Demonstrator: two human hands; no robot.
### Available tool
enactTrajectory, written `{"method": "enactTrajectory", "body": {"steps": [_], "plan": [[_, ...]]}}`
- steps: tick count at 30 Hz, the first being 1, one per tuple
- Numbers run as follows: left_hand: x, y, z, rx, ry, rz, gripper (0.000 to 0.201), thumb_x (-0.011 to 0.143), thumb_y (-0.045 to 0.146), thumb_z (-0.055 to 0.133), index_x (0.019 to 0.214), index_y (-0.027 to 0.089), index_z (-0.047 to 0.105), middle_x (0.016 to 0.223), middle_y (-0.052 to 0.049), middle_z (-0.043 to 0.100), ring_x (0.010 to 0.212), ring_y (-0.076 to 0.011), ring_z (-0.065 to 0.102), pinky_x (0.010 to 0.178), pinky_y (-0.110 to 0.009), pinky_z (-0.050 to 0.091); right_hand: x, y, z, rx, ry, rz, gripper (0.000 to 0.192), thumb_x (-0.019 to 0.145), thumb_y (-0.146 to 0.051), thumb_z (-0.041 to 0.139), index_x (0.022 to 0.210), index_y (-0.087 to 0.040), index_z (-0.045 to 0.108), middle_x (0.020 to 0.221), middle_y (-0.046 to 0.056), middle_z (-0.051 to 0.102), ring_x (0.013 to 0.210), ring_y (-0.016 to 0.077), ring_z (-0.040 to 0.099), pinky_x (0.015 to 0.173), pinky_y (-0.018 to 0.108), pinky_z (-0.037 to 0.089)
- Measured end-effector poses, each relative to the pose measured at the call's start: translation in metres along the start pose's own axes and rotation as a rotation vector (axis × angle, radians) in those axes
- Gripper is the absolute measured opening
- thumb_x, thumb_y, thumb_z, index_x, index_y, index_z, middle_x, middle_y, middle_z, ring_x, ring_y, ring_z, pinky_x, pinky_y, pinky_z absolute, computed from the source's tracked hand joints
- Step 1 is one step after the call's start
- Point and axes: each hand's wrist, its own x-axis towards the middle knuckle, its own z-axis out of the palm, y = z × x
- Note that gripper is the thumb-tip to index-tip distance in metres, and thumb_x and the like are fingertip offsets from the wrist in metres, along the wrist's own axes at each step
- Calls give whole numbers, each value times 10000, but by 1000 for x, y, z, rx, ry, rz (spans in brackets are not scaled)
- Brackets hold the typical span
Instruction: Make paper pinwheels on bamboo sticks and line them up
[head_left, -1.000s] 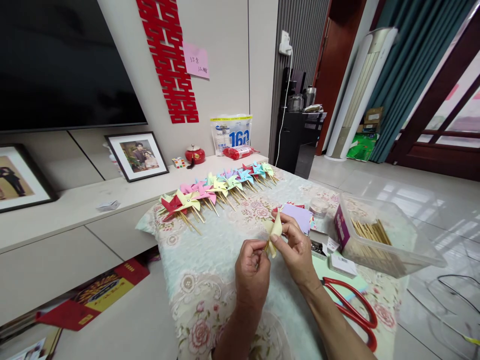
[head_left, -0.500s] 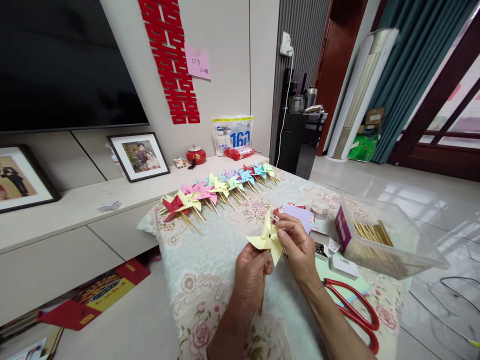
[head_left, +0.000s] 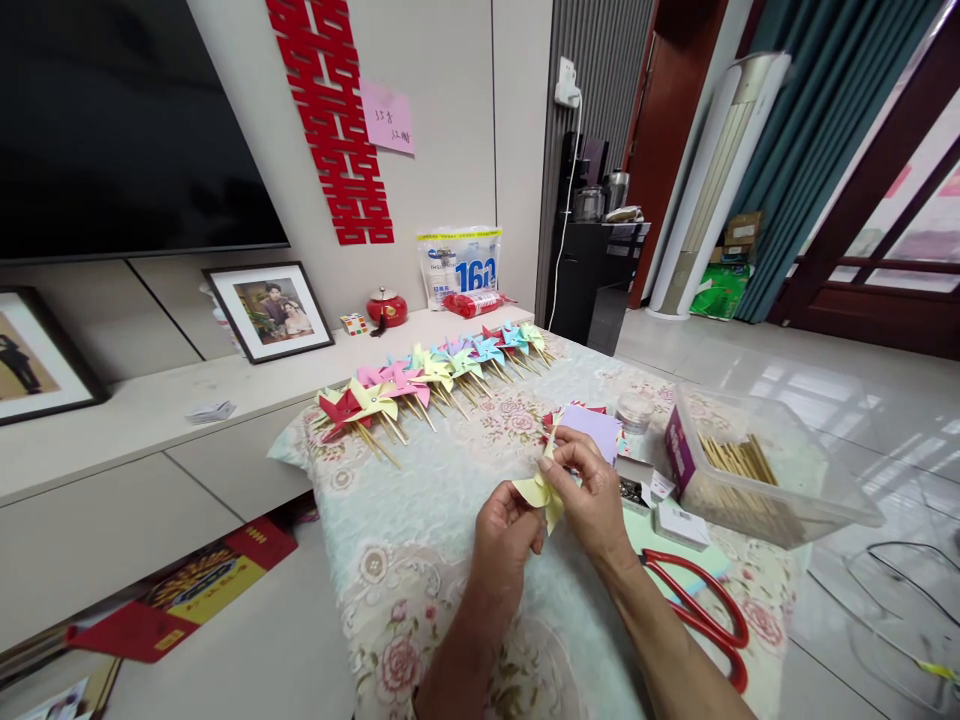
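A pale yellow paper pinwheel point(head_left: 532, 491) is held above the table, turned nearly edge-on to me. My right hand point(head_left: 592, 500) pinches its blades and middle between thumb and fingers. Close against its left side, my left hand point(head_left: 506, 540) is closed with the fingers curled in at the back of the pinwheel; the stick is hidden from view. Beyond my hands, several finished pinwheels point(head_left: 373, 400) in red, yellow, pink, green and blue lie in a row on wooden sticks along the table's far edge.
Right of my hands are purple paper sheets point(head_left: 589, 428), a small open box point(head_left: 634, 490) of dark fasteners, a white box point(head_left: 682, 526) and red-handled scissors point(head_left: 705, 600). A clear plastic bin point(head_left: 825, 500) holds wooden sticks point(head_left: 739, 462). The floral tablecloth point(head_left: 420, 480) covers the table.
The pinwheel has turned from facing me to nearly edge-on, and its stick has gone out of sight. My right hand has moved its grip onto the blades.
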Motion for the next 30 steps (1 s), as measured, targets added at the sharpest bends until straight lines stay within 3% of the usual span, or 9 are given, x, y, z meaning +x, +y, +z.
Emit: {"method": "enactTrajectory", "body": {"steps": [9, 17, 30], "plan": [[-1, -1, -4, 57, 8, 7, 380, 808, 545, 669, 862, 174, 605, 674, 0, 570, 541, -104, 461, 461, -220, 340, 0, 0, 1, -3, -39, 12, 205, 834, -340, 664, 679, -217, 610, 1138, 139, 663, 1166, 319, 589, 976, 481, 405], [0, -2, -4, 177, 132, -27, 330, 823, 493, 646, 862, 168, 603, 630, 22, 556, 535, -106, 487, 456, -210, 360, 0, -4, 1, 12, -91, 15, 179, 828, -306, 659, 683, -211, 614, 1184, 134, 669, 1173, 302, 584, 1008, 468, 379], [-2, 4, -2, 15, 141, -80, 319, 789, 476, 676, 809, 171, 587, 675, 6, 578, 588, -132, 551, 477, -231, 389, -1, -1, 2, 5, -91, 22, 162, 830, -310, 659, 705, -210, 631, 1190, 127, 671, 1166, 301, 587, 1001, 464, 391]]}}
